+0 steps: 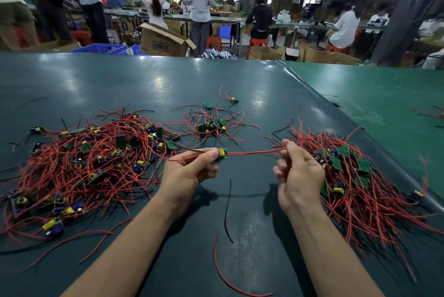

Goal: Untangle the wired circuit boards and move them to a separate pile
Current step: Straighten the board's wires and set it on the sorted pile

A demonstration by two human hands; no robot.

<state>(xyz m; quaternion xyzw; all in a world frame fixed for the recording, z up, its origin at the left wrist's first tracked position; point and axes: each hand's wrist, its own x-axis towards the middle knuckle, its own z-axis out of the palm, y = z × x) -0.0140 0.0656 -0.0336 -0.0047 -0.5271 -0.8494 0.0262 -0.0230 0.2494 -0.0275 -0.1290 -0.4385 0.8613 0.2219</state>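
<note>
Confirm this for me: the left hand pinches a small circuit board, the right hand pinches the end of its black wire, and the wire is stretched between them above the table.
Not quite. The wire stretched between the hands is red, not black, as the head view shows. The rest holds: the left hand pinches the small circuit board, the right hand pinches the wire's end, above the table.

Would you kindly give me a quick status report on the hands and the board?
Left hand pinching circuit board. Right hand pinching its red wire, stretched between hands. Tangled pile left, sorted pile right; path clear.

Glossy dark-green table cover (144, 75); smooth red plastic-coated wires (79, 157); brown cardboard box (163, 43).
</note>
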